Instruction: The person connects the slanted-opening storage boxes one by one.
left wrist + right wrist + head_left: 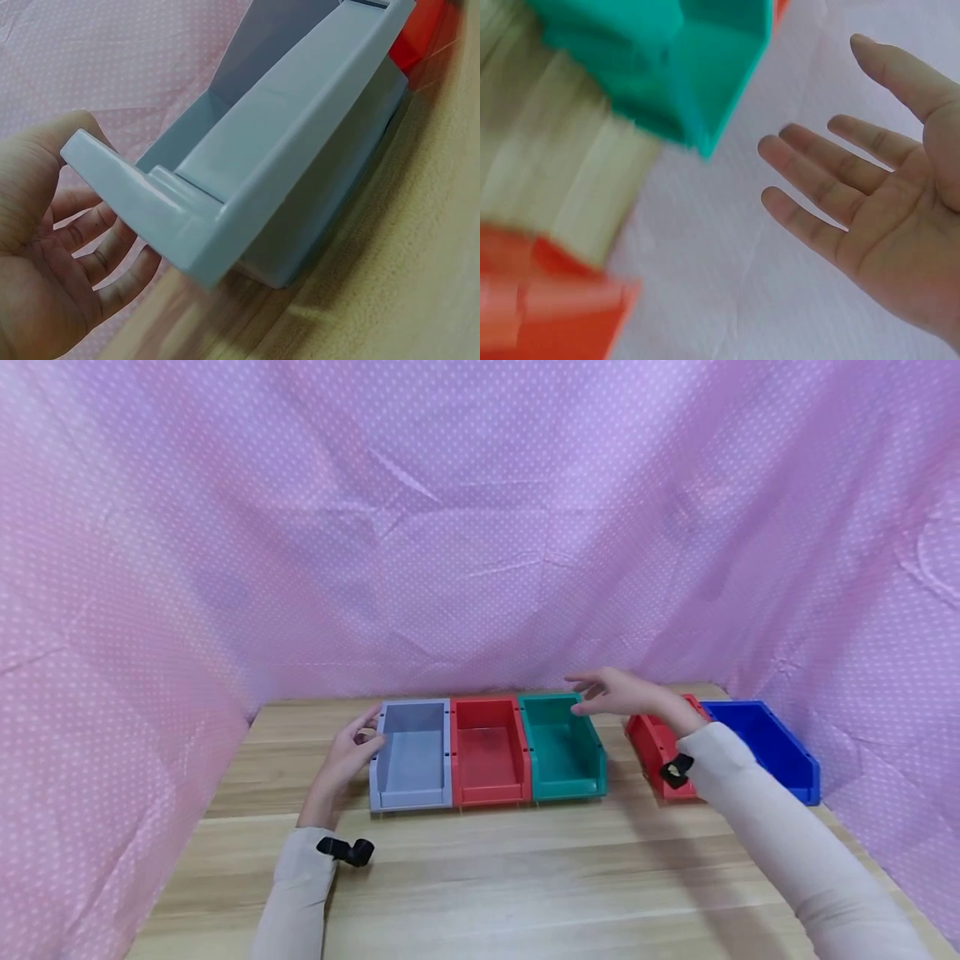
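Observation:
At the left end of a joined row stands a grey plastic storage bin [414, 756], with a red bin [489, 756] beside it and a green bin [562, 747] on the right. My left hand [351, 756] holds the grey bin's left wall. In the left wrist view its thumb goes over the rim [142, 199] and its fingers [112, 251] lie along the outside. Above the green bin's back right corner is my right hand [618, 693]. The right wrist view shows that hand's fingers [817, 187] spread, holding nothing, apart from the green bin.
Farther right, a second red bin [660, 743] sits tilted beside a blue bin [765, 747], partly behind my right forearm. All rest on a wood-grain table [480, 877]. A pink dotted curtain [480, 527] surrounds the table's back and sides.

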`<control>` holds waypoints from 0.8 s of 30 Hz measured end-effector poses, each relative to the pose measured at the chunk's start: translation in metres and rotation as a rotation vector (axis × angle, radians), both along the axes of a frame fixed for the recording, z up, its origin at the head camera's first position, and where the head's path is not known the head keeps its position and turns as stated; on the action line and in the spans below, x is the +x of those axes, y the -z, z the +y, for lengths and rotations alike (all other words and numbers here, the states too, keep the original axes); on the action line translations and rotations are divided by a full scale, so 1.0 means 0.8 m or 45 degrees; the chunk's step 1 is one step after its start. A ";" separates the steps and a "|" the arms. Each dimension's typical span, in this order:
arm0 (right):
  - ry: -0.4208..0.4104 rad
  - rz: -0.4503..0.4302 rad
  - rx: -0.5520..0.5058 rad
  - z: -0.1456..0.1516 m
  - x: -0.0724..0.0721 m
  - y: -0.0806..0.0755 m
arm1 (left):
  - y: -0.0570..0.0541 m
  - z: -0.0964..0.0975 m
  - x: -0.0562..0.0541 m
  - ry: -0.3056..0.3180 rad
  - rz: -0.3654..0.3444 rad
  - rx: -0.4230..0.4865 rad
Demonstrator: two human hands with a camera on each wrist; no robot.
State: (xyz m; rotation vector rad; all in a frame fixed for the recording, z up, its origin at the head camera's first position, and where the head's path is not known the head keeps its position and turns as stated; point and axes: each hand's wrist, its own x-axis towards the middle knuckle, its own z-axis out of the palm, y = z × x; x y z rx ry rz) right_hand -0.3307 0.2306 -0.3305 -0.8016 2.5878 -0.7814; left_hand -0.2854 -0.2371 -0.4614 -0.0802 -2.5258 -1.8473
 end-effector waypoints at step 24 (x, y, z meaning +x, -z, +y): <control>0.480 0.343 0.214 0.231 0.027 0.057 | 0.000 -0.010 -0.009 0.065 0.006 -0.092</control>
